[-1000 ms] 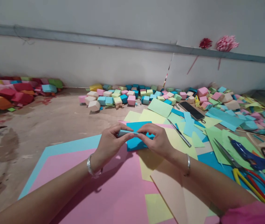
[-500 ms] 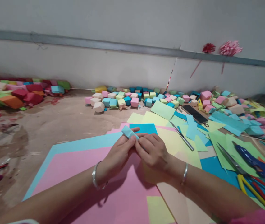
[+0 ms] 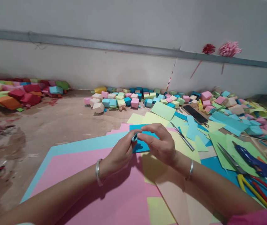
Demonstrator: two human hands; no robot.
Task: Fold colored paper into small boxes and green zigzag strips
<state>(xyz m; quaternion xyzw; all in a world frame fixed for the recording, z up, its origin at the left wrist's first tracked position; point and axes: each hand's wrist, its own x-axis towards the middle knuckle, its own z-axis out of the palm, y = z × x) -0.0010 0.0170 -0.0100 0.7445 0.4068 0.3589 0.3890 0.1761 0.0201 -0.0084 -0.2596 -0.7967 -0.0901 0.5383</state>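
Below centre, a pink sheet [image 3: 121, 193] lies toward seven o'clock, the left hand [image 3: 120, 152] pinches a small folded light-blue paper [image 3: 134, 137] at six, the right hand [image 3: 161, 144] curves beside it, thumb and forefinger parted, and scissors [image 3: 241, 172] lie at four.

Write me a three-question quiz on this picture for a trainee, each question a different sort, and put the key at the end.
1. Multiple choice. What colour is the small folded paper in the left hand?
A) red
B) light blue
C) orange

2. True or false. The scissors with red and yellow handles lie on the person's right.

3. Count. How many pompoms show against the wall?

Key:
1. B, light blue.
2. True.
3. Two, one red and one pink.
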